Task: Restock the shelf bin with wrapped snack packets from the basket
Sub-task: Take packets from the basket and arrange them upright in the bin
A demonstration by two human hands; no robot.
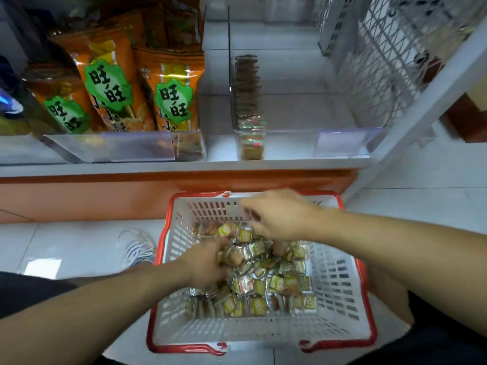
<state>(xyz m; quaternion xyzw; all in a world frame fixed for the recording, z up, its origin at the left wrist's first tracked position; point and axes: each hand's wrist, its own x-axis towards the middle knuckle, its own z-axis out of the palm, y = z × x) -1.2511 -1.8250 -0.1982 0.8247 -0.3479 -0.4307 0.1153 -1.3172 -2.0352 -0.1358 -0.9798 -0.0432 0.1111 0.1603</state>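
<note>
Both hands in basket, gathering packets.
Right hand (276, 214) pinches a small packet (250, 214) above the heap; left hand (208, 262) curls into the wrapped snack packets (263, 280), its grip blurred. Basket (340, 293) sits on the floor below the clear shelf bin (290, 133). Packets look light, crinkly, slippery: pinch by the flat faces.

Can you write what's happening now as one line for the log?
left hand: digging in snack packets | right hand: pinching one packet | basket: many left | shelf bin: one row
</note>
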